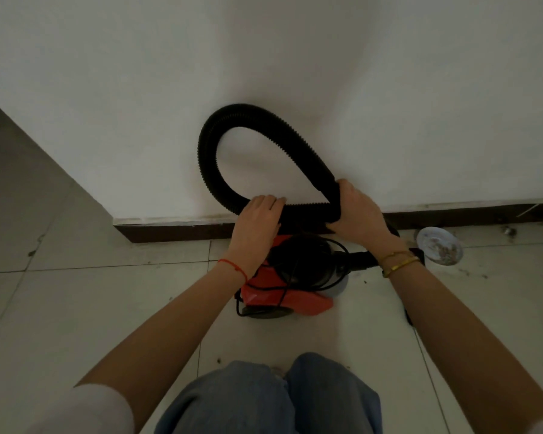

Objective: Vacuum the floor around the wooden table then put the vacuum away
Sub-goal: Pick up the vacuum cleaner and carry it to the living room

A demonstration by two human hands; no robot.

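- Knees in blue jeans (pixel 270 399) sit closest to the camera, so the person looks crouched right in front of the vacuum (pixel 287 277), which is parked on the tiled floor (pixel 76 308) just off the dark baseboard (pixel 176 231) at the foot of the white wall (pixel 107 104).
- It's a small red and black canister with its cord (pixel 290 278) draped loosely over the body.
- Its black ribbed hose (pixel 210 158) is bent into a big loop standing up against the wall.
- Right hand (pixel 356 211) has its fingers wrapped around the hose where it folds back on itself; left hand (pixel 257 222) lies over the lower run of hose, fingers bent down on it, though I can't tell if they really close around it.
- My read: vacuuming is finished and this is the put-away step, coiling the hose up.
- Next move probably needs the loop tightened and laid on or beside the body without springing back, since ribbed hose likes to uncoil. The loose cord still wants tidying too.
- Only container-ish thing: a shallow round dish (pixel 439 245) on the floor just right of the vacuum, near the baseboard, with some small bits in it; too small to make out.
- Dark specks of debris (pixel 470 272) lie on the tiles near that dish.
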